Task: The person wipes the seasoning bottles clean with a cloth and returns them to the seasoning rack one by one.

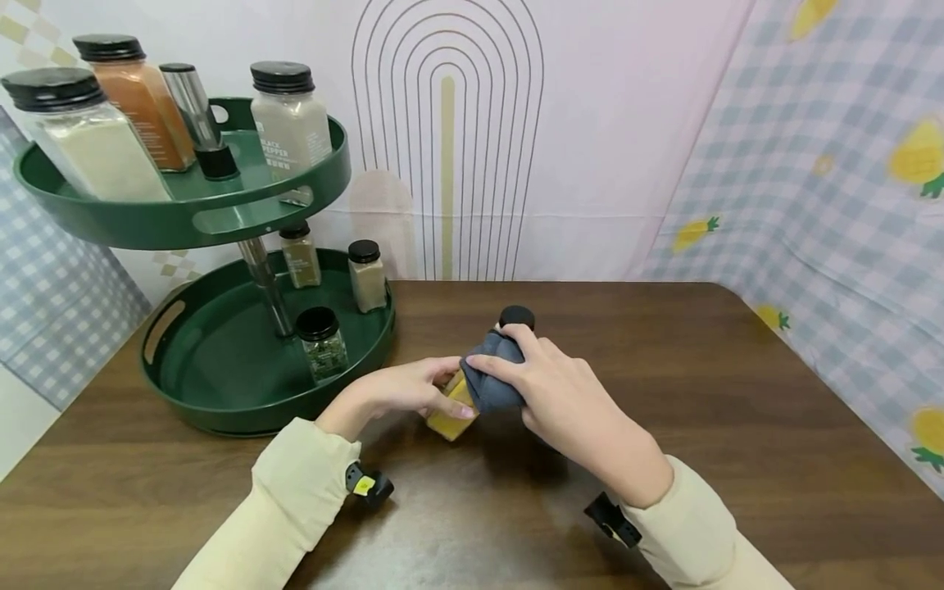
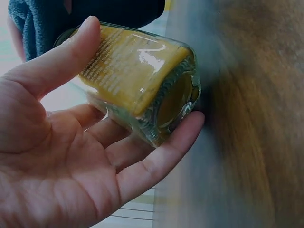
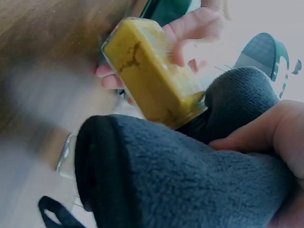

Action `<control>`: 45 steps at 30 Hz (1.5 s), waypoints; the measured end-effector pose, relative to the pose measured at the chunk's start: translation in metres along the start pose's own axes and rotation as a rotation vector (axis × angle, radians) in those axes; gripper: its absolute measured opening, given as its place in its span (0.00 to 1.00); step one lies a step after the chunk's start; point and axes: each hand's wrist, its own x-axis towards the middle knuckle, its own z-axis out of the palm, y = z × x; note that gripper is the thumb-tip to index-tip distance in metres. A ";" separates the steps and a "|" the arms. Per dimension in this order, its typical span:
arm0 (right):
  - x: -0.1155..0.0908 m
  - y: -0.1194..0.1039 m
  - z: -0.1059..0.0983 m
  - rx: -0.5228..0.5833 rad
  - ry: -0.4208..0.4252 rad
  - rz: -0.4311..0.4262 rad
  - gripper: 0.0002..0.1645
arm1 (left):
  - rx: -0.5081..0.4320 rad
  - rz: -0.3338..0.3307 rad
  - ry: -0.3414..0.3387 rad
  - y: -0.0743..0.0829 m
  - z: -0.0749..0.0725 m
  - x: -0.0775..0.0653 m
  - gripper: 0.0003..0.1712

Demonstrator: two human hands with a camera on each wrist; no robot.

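Observation:
A square glass jar of yellow spice [image 1: 451, 410] is held tilted above the table. My left hand [image 1: 413, 389] grips it, the thumb along its printed side and the fingers behind and under its base, as the left wrist view shows. A folded blue-grey cloth [image 3: 190, 166] is in my right hand [image 1: 564, 393], pinched between thumb and fingers. The cloth [image 1: 496, 373] lies against the top end of the jar [image 3: 147, 71] and hides most of that end. Just beyond the right fingers shows the black lid [image 1: 516, 315] of another jar.
At the left stands a two-tier green tray [image 1: 221, 418]. Its upper tier [image 1: 147, 229] bears several large jars, among them a black pepper jar [image 1: 291, 123], and a steel grinder [image 1: 199, 119]. Small jars, one with green herbs [image 1: 324, 348], stand on the lower tier. A printed backdrop [image 1: 590, 123] rises behind.

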 end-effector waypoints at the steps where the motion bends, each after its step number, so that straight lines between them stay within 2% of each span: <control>1: -0.001 0.000 -0.001 0.004 -0.010 0.003 0.41 | 0.006 0.006 -0.003 0.000 0.000 0.000 0.32; 6: -0.003 0.004 -0.009 0.030 -0.080 -0.028 0.38 | 0.034 0.026 -0.008 0.001 0.001 0.000 0.26; 13: -0.005 0.010 -0.019 0.035 -0.116 -0.074 0.37 | 0.026 0.030 -0.007 0.000 -0.002 0.001 0.22; 18: -0.005 0.015 -0.015 0.005 -0.217 0.007 0.33 | -0.060 0.006 -0.012 -0.007 -0.005 0.002 0.27; 22: -0.004 0.021 -0.012 -0.033 -0.283 0.084 0.29 | -0.068 0.004 -0.014 -0.009 -0.007 0.002 0.28; 25: -0.005 0.024 -0.014 -0.040 -0.247 0.122 0.28 | -0.066 0.006 -0.018 -0.008 -0.007 0.002 0.27; 29: -0.005 0.023 -0.020 -0.011 -0.107 0.159 0.33 | -0.072 -0.006 -0.010 -0.006 -0.005 0.003 0.27; 34: -0.003 0.014 -0.022 0.055 0.049 0.126 0.39 | -0.014 -0.002 0.010 -0.003 -0.001 0.003 0.26; 36: -0.002 0.011 -0.020 0.062 0.042 0.081 0.39 | 0.017 0.018 0.010 -0.001 0.001 0.003 0.26; 39: -0.001 0.006 -0.014 0.054 -0.024 0.031 0.38 | 0.058 0.049 0.016 0.001 0.005 0.004 0.27; 42: -0.002 0.003 -0.011 0.039 -0.088 0.027 0.37 | 0.098 0.065 0.034 0.002 0.007 0.005 0.26; 45: -0.003 0.003 -0.012 0.048 -0.104 0.034 0.36 | 0.137 0.066 0.052 0.002 0.008 0.005 0.25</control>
